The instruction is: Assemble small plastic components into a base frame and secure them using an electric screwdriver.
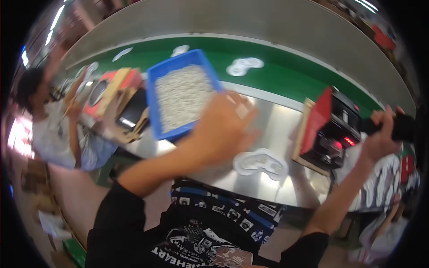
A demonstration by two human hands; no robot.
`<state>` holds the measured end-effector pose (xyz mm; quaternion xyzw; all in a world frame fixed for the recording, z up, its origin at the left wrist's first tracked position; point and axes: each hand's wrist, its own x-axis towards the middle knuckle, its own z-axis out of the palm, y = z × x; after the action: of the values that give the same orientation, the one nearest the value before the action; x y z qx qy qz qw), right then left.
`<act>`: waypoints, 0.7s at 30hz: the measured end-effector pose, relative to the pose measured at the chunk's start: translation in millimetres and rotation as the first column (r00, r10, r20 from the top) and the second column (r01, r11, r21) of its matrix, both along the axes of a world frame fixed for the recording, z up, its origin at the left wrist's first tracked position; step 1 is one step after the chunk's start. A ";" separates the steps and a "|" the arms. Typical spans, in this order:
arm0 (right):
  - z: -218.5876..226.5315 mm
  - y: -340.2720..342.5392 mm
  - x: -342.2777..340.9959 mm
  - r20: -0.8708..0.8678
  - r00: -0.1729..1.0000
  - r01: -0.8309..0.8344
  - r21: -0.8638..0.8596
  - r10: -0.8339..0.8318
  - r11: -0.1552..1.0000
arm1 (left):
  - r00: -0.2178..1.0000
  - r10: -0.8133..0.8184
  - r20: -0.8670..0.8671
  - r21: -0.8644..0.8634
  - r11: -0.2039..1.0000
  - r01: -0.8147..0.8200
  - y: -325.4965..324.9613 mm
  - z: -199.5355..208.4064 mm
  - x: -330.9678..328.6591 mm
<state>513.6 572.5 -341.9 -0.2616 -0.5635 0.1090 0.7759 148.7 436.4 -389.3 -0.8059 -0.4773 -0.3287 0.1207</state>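
Note:
My left hand (228, 120), smeared by motion, hangs over the metal table at the right edge of a blue tray (151, 96). Pale tape shows on its fingers, and whether they hold anything is unclear. Many small whitish pieces (183, 96) fill the tray. At the right, my right hand (382, 131) is wrapped round a black cylindrical handle (403, 128) beside a black machine (333, 140) with a red side panel and lit red digits. A flat white curved pad (261, 164) lies on the table between my hands, close to the front edge.
Beyond the table runs a green conveyor belt (286, 80) carrying several white pads (245, 66). A person (53, 120) works at the left beside a red machine (96, 99). A black box (133, 108) stands left of the tray. More white pads (380, 181) lie at the right.

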 end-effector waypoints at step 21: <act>2.8 -56.7 -17.2 -0.006 0.864 -0.495 -0.200 0.504 0.846 | 0.964 0.048 -0.261 -0.692 0.687 -0.221 242.5 -23.3 -22.6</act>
<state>496.5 515.8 -339.1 -0.1830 -0.6168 0.3554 0.6781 126.1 678.9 -412.6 -0.7830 -0.6090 -0.0153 -0.1257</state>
